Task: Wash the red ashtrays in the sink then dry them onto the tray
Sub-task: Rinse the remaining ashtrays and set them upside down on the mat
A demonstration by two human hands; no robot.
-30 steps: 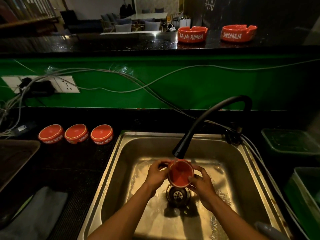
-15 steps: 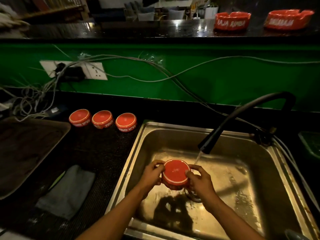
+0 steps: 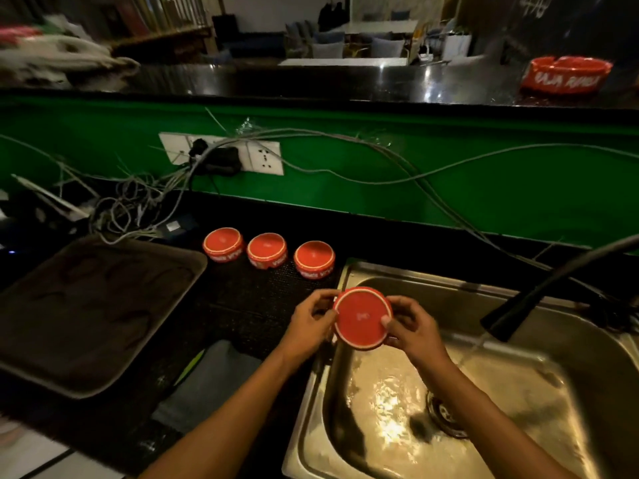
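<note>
Now, ashtray (image 3: 362,318): held bottom-up over the sink's (image 3: 345,274) left rim.
Left hand (image 3: 309,326): clamped on its left edge.
Right hand (image 3: 413,328): clamped on its right edge.
Washed ashtrays (image 3: 268,249): three lined up upside down on the counter.
Tray (image 3: 114,382): seen further left.
Tap (image 3: 518,311): left running.

ashtray in our hands (image 3: 361,318): we are seeing red, with a thin white ring round the edge.
three ashtrays on the desk (image 3: 268,249): we are seeing red with white rims and white lettering on the sides.
ashtray on the upper ledge (image 3: 567,78): we are seeing red with white letters.
wall (image 3: 449,160): we are looking at bright green.
desk (image 3: 249,299): it is showing black.
tray (image 3: 86,305): we are seeing dark brown.
sink (image 3: 518,392): it is gleaming silver.
tap (image 3: 539,288): it is showing black.
cloth (image 3: 207,385): we are seeing grey-blue.
</note>
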